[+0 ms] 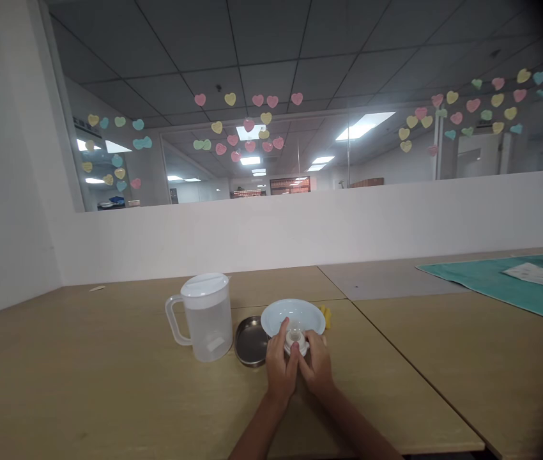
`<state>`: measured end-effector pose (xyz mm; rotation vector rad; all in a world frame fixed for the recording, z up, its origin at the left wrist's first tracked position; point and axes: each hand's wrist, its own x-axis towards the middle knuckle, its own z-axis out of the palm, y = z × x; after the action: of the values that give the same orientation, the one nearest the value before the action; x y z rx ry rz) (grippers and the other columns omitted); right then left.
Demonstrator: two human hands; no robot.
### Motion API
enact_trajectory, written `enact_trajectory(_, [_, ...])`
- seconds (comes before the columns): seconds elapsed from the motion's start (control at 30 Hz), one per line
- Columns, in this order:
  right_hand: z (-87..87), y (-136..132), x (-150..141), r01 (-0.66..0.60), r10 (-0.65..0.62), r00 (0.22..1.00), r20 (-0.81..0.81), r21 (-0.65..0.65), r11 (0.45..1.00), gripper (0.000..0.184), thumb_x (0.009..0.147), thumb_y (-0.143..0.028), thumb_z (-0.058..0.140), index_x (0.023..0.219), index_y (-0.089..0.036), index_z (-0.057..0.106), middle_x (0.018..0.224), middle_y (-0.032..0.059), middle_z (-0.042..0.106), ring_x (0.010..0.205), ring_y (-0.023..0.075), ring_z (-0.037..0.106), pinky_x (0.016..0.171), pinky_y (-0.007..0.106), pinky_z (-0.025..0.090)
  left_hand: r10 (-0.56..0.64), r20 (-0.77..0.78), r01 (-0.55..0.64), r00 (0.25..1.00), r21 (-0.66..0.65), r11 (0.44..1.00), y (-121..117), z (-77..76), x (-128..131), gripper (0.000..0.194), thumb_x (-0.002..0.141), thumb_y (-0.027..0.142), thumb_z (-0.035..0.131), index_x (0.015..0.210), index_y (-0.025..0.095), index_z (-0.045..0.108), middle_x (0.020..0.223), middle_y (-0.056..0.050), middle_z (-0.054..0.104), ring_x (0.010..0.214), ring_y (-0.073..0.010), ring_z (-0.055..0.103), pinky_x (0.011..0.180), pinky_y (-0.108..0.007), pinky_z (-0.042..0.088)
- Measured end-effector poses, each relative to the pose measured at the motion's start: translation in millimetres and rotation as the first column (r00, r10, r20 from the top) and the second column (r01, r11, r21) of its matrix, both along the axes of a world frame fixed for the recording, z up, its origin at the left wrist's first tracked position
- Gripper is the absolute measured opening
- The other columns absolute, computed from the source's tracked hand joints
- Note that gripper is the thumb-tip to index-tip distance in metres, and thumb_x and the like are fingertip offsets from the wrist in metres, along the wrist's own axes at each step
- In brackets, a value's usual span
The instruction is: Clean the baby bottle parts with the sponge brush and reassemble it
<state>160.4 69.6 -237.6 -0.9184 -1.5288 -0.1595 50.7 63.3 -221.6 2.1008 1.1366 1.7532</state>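
Between my two hands is a small clear rounded container with a white ring-shaped part (295, 342), its exact kind unclear. My left hand (278, 367) is closed on its left side, thumb near the white ring. On the opposite side, my right hand (318, 367) grips it too, fingers curled. Just beyond the hands stands a pale blue-white bowl (276, 312), partly covered by them and the container. A round metal dish (251, 342) lies left of my left hand, its right edge hidden. Yellow pieces (327, 317) show beside the bowl's right rim.
A lidded translucent pitcher (210, 326) stands left of the metal dish, handle to the left. At the far right, a teal cloth (487, 289) carries a white patterned cloth (540, 278). A low white wall (252, 236) with a window above bounds the wooden table (108, 383).
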Motion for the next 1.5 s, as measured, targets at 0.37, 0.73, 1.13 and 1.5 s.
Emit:
enact_trajectory(0.37, [-1.2, 1.7, 0.3, -0.002, 0.001, 0.999, 0.040, 0.019, 1.000, 0.014, 0.087, -0.031, 0.041, 0.080, -0.020, 0.046, 0.073, 0.0014, 0.051, 0.067, 0.0167, 0.046, 0.066, 0.033, 0.033, -0.038, 0.001, 0.038, 0.999, 0.013, 0.999, 1.1, -1.9, -2.3, 0.047, 0.090, 0.036, 0.044, 0.133, 0.019, 0.043, 0.127, -0.011, 0.056, 0.114, -0.0226, 0.053, 0.099, -0.037, 0.040])
enact_trajectory(0.73, [4.8, 5.0, 5.3, 0.062, -0.076, 0.989, 0.126, 0.108, 0.992, 0.022, 0.084, -0.039, 0.045, 0.073, -0.020, 0.044, 0.066, -0.0003, 0.049, 0.063, 0.0163, 0.044, 0.065, 0.031, 0.030, -0.031, -0.167, 0.053, 0.985, 0.127, 0.990, 9.0, -6.6, -12.4, 0.052, 0.091, 0.037, 0.038, 0.137, 0.015, 0.035, 0.129, -0.013, 0.053, 0.115, -0.0241, 0.052, 0.095, -0.038, 0.042])
enact_trajectory(1.13, [6.6, 7.4, 19.3, 0.027, -0.052, 0.966, 0.252, 0.099, 0.995, 0.019, 0.086, -0.035, 0.042, 0.081, -0.018, 0.050, 0.070, 0.0019, 0.052, 0.067, 0.0177, 0.045, 0.067, 0.033, 0.029, -0.109, -0.203, 0.129, 0.973, 0.087, 0.988, 7.4, -5.6, -23.0, 0.062, 0.087, 0.042, 0.045, 0.139, 0.015, 0.028, 0.114, -0.012, 0.059, 0.099, -0.0232, 0.056, 0.088, -0.039, 0.044])
enact_trajectory(1.5, [3.3, 10.0, 25.0, -0.102, 0.096, 0.991, 0.097, 0.059, 0.993, 0.020, 0.089, -0.032, 0.039, 0.091, -0.019, 0.053, 0.079, 0.0033, 0.056, 0.074, 0.0185, 0.049, 0.071, 0.034, 0.034, 0.022, -0.364, 0.015, 0.931, 0.098, 0.995, 3.1, 0.6, -14.2, 0.048, 0.082, 0.044, 0.051, 0.119, 0.015, 0.049, 0.100, -0.012, 0.062, 0.089, -0.0250, 0.056, 0.079, -0.040, 0.045])
